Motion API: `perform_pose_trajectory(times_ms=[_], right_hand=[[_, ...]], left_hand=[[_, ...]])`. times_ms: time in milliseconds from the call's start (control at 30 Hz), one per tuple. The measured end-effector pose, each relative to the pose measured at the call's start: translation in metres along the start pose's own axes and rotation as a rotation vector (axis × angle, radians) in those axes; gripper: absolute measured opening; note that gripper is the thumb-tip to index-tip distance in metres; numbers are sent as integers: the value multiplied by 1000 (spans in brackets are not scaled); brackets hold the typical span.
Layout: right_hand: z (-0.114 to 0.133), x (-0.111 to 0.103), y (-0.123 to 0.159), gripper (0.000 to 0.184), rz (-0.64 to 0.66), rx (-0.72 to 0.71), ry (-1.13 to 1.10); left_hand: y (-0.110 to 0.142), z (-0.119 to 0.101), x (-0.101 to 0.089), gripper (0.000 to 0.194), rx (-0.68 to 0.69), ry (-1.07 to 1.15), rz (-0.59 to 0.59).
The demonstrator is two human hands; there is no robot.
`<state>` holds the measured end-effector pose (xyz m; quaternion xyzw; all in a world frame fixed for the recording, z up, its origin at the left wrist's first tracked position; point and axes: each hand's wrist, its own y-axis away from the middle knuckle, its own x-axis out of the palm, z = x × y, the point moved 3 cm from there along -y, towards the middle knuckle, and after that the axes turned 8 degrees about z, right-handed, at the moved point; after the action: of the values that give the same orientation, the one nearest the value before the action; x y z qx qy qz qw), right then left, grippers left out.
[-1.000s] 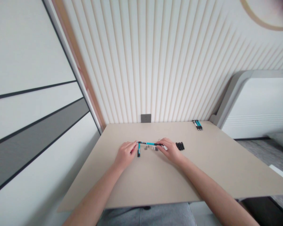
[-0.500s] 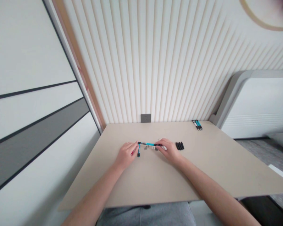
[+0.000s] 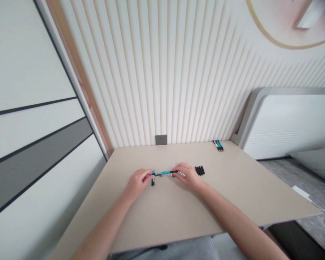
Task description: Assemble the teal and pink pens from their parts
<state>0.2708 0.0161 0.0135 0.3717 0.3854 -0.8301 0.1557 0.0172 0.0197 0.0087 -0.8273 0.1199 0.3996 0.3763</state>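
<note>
A teal and black pen [image 3: 165, 173] lies level between my hands, just above the beige tabletop. My left hand [image 3: 137, 184] grips its left end, and my right hand [image 3: 188, 177] grips its right end. Close to my left fingers, a second teal and black pen piece [image 3: 153, 182] lies on the table, running toward me. A small white part [image 3: 182, 174] shows beside my right fingers. A short row of black pen caps [image 3: 199, 170] lies to the right of my right hand.
Several pens [image 3: 218, 145] lie together at the table's far edge, near a grey wall socket [image 3: 161, 139]. The beige table [image 3: 206, 202] stands against a ribbed white wall. A white panel unit [image 3: 284, 126] stands at the right, above a grey floor.
The view has tilted, shifting the table lower and left. My hands have drawn closer together, and the held pen now lies nearer the second pen piece. The small grey parts are hidden.
</note>
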Motion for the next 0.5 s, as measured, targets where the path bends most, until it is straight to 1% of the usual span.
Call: perform_pose_trajectory(times_ms=[133,267,367,433,500], right_hand=[[-3,-1,0,15,14,0,55],[-9,0,0,17,67,-14,139],[-13,2,0,15,102,13,170],[-17,2,1,13,95,42,181],[-26,-3,3,14,41,86,195]], left_hand=[[-2,-1,1,18,31,11,26],[-3,-1,3,16,20,2,14],[-2,-3,3,16,19,-25,21],[-2,-4,1,18,3,-43,4],[-2,-3,-4,20,-25,-46,-40]])
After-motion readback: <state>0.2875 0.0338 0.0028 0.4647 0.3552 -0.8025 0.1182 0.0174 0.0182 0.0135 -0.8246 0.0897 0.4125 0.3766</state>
